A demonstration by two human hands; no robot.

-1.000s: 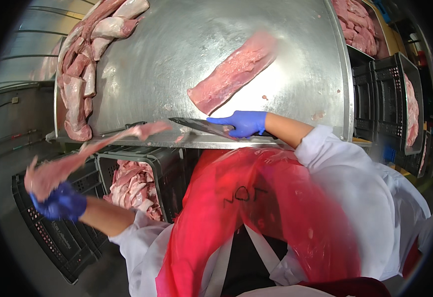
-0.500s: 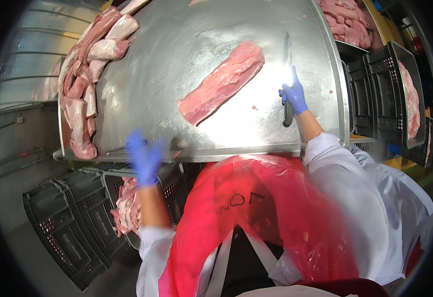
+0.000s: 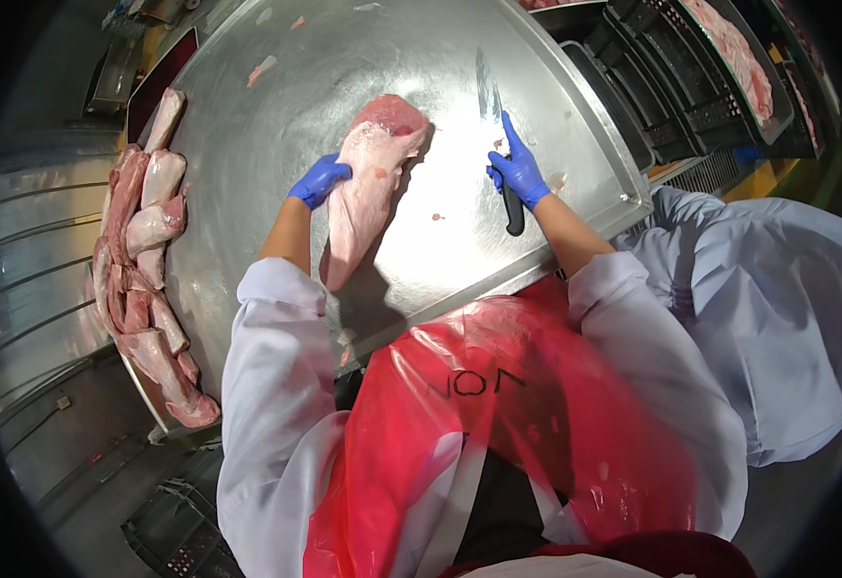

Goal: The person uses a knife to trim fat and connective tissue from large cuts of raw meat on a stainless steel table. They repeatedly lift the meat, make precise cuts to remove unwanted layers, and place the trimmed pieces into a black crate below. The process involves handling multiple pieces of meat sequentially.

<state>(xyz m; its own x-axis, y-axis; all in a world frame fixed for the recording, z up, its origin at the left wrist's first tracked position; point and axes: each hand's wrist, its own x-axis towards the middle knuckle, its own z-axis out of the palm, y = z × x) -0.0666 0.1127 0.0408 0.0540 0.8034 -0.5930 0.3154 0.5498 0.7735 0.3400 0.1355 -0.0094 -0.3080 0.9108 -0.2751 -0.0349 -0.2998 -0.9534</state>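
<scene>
My left hand [image 3: 320,179], in a blue glove, grips the left side of a long pork loin [image 3: 371,197], which lies with its pale side up on the steel table [image 3: 233,144]. My right hand [image 3: 520,171], also gloved in blue, is closed on a black-handled knife [image 3: 513,214] right of the loin, its blade pointing away from me. A few small meat scraps [image 3: 262,67] are scattered on the steel surface.
Overlapping meat pieces [image 3: 156,289] line the table's left edge. Dark crates [image 3: 633,77], one holding pink meat [image 3: 729,48], stand beyond the right edge. Another person's pale coat [image 3: 767,318] is close on my right. Another crate [image 3: 166,535] sits at lower left.
The strip of meat has left my left hand, which now grips the loin. The loin now shows its pale side. My right hand moved up with the knife; the view has turned.
</scene>
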